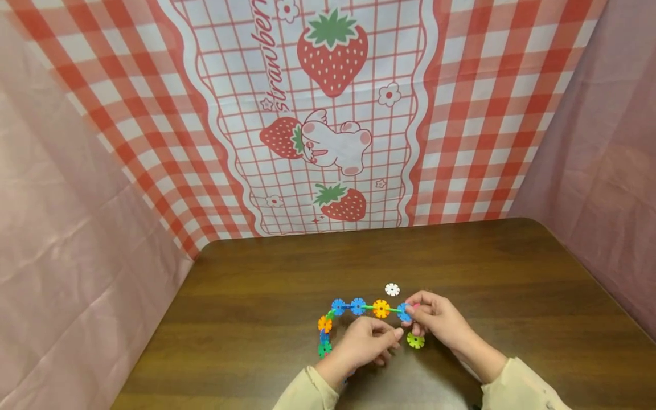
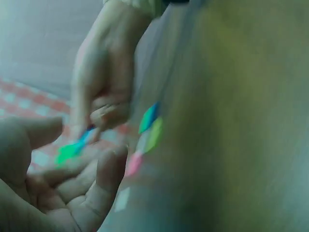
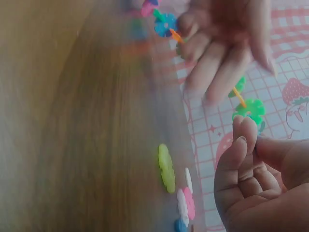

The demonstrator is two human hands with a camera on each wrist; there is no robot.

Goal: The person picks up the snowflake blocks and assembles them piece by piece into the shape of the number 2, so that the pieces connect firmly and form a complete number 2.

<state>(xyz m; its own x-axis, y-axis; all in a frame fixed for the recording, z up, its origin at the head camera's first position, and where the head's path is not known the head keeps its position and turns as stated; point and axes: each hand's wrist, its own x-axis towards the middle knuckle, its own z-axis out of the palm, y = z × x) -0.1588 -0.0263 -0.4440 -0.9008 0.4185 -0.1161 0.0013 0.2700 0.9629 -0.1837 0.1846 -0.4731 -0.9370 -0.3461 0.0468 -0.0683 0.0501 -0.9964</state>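
A chain of interlocking plastic snowflake discs curves over the brown table, with blue discs [image 1: 357, 306], an orange disc [image 1: 381, 308] and green discs seen edge-on between them. At the chain's right end my right hand [image 1: 439, 320] pinches a blue snowflake disc [image 1: 403, 311] between thumb and fingers. My left hand [image 1: 366, 341] is just in front of the chain and hides part of it. In the left wrist view, the left thumb and fingers [image 2: 113, 169] stand apart with nothing between them. The right wrist view shows the right fingertips at the chain's end beside a green disc [image 3: 250, 112].
A loose white disc [image 1: 392, 290] lies behind the right hand, and a yellow-green disc [image 1: 415, 340] lies between the hands. More loose discs, one pink [image 3: 189, 203], appear in the right wrist view. A checked strawberry cloth [image 1: 328, 171] hangs behind the table [image 1: 246, 319].
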